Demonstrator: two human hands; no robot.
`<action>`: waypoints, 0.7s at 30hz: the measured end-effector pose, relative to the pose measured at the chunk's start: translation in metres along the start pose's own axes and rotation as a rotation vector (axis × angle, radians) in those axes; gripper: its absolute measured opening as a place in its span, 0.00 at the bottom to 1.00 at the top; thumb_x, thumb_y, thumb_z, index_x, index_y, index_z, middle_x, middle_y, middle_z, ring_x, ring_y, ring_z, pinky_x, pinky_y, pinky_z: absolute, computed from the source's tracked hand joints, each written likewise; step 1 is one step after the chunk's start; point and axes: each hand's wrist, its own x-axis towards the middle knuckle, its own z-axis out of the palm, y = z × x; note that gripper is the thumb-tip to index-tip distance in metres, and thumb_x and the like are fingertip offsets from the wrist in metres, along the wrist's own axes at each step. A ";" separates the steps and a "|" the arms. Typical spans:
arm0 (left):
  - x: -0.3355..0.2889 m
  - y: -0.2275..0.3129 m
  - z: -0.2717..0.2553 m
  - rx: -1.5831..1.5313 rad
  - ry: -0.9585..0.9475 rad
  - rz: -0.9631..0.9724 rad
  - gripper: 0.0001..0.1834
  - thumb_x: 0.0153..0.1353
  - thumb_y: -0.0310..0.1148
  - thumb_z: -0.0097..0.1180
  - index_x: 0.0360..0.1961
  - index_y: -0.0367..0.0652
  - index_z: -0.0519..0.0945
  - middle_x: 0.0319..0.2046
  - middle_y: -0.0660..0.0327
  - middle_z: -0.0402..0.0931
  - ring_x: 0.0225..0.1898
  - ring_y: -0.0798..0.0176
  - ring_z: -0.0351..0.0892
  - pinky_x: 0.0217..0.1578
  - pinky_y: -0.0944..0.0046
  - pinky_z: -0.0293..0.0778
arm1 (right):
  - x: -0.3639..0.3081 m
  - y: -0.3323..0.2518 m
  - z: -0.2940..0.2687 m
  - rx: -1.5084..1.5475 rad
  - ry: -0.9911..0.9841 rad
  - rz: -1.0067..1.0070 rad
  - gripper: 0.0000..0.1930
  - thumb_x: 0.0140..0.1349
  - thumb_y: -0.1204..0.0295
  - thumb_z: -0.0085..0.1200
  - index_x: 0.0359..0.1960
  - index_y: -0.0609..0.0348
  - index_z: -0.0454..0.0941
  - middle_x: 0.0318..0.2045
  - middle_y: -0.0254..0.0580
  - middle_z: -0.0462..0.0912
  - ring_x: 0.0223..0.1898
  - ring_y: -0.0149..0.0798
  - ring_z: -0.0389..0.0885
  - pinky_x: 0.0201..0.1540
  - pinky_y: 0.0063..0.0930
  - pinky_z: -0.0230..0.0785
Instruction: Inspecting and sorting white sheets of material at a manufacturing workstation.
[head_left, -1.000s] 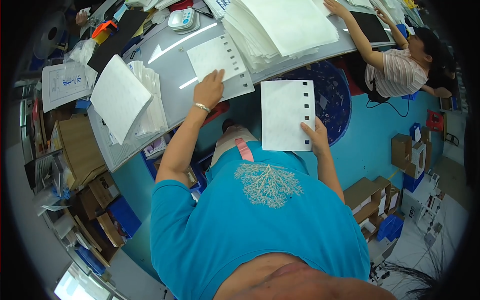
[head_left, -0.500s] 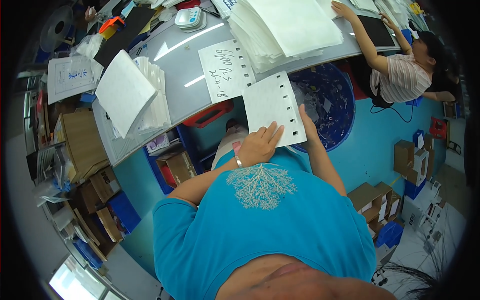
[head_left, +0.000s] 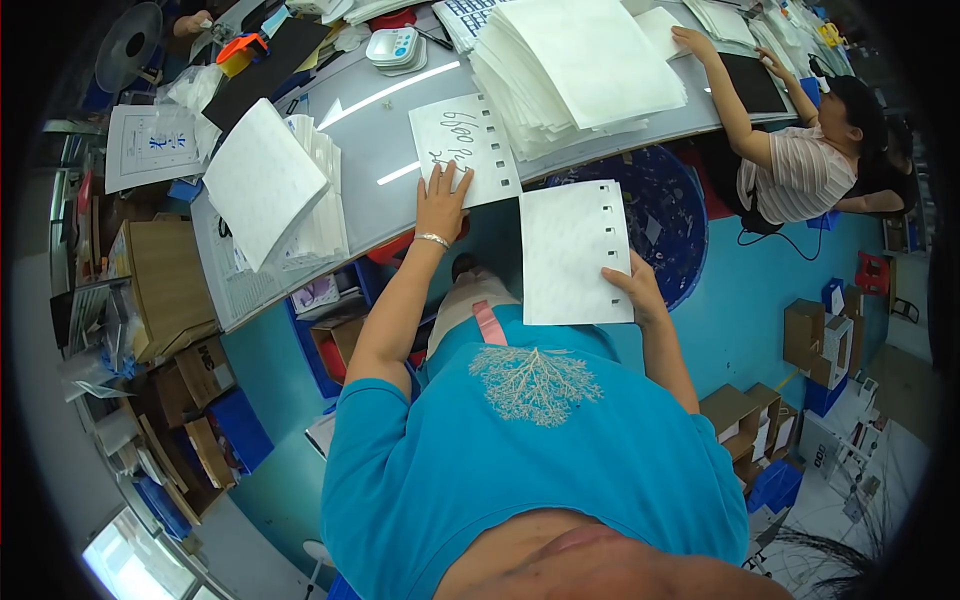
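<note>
My right hand (head_left: pixel 638 288) grips a white sheet (head_left: pixel 570 255) by its right edge, thumb on top. A row of small square holes runs down that edge. The sheet is held in front of my body, off the table. My left hand (head_left: pixel 442 205) lies with fingers stretched out on the lower left part of another punched white sheet (head_left: pixel 487 150), which has handwriting on it and rests at the table's front edge. Just beyond it stands a tall stack of white sheets (head_left: pixel 600 60).
A blue bin (head_left: pixel 690 225) with scraps stands under the table edge at right. More white sheets (head_left: pixel 265 185) are piled on the table (head_left: pixel 370 225) at left. A small scale (head_left: pixel 392 47) sits farther back. A co-worker (head_left: pixel 800 165) handles sheets at the far right.
My left hand has left the held sheet and moved up and left onto the handwritten sheet. The held sheet has come down, nearer my body, in my right hand.
</note>
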 end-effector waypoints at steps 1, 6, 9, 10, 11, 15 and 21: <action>-0.002 -0.002 0.000 -0.038 0.038 0.032 0.37 0.51 0.33 0.63 0.64 0.58 0.65 0.65 0.56 0.58 0.65 0.47 0.58 0.61 0.45 0.59 | -0.003 0.004 -0.002 0.029 0.030 -0.004 0.25 0.53 0.75 0.60 0.54 0.67 0.69 0.44 0.47 0.80 0.40 0.36 0.81 0.43 0.29 0.74; -0.007 -0.028 -0.003 -0.151 0.338 0.070 0.24 0.57 0.26 0.53 0.56 0.54 0.74 0.49 0.55 0.77 0.48 0.51 0.77 0.46 0.57 0.74 | -0.002 0.009 -0.002 0.048 0.051 -0.001 0.26 0.53 0.75 0.59 0.55 0.67 0.69 0.45 0.47 0.80 0.41 0.36 0.80 0.44 0.28 0.73; -0.008 -0.026 -0.062 -0.342 0.581 -0.405 0.16 0.63 0.27 0.51 0.51 0.40 0.76 0.26 0.51 0.78 0.25 0.51 0.77 0.25 0.56 0.70 | 0.004 -0.005 0.014 -0.026 0.017 -0.089 0.27 0.53 0.74 0.60 0.56 0.67 0.69 0.46 0.46 0.79 0.43 0.35 0.80 0.46 0.28 0.73; -0.008 -0.027 -0.081 -0.360 0.626 -0.544 0.14 0.64 0.28 0.50 0.50 0.34 0.76 0.19 0.50 0.76 0.18 0.51 0.74 0.19 0.56 0.66 | 0.009 -0.013 0.024 -0.018 0.019 -0.095 0.27 0.53 0.74 0.60 0.56 0.67 0.69 0.46 0.46 0.79 0.43 0.35 0.80 0.46 0.28 0.73; -0.006 -0.028 -0.102 -0.426 0.806 -0.469 0.15 0.66 0.30 0.49 0.47 0.27 0.75 0.14 0.48 0.71 0.14 0.50 0.68 0.16 0.57 0.60 | 0.017 -0.021 0.036 -0.034 -0.049 -0.110 0.27 0.53 0.74 0.60 0.56 0.66 0.69 0.46 0.44 0.79 0.43 0.34 0.79 0.47 0.28 0.72; 0.003 -0.010 -0.192 -0.553 1.102 -0.313 0.16 0.70 0.32 0.41 0.48 0.28 0.74 0.33 0.41 0.79 0.31 0.47 0.80 0.30 0.61 0.73 | 0.083 -0.043 0.093 -0.093 -0.289 -0.239 0.27 0.54 0.71 0.61 0.56 0.64 0.69 0.46 0.41 0.78 0.45 0.34 0.77 0.49 0.28 0.70; 0.046 0.026 -0.233 -0.507 0.988 0.004 0.18 0.63 0.21 0.43 0.53 0.38 0.75 0.52 0.50 0.76 0.55 0.53 0.74 0.56 0.56 0.67 | 0.229 0.001 0.105 -0.955 0.006 -0.319 0.25 0.51 0.74 0.56 0.53 0.61 0.71 0.42 0.49 0.81 0.44 0.41 0.80 0.46 0.34 0.71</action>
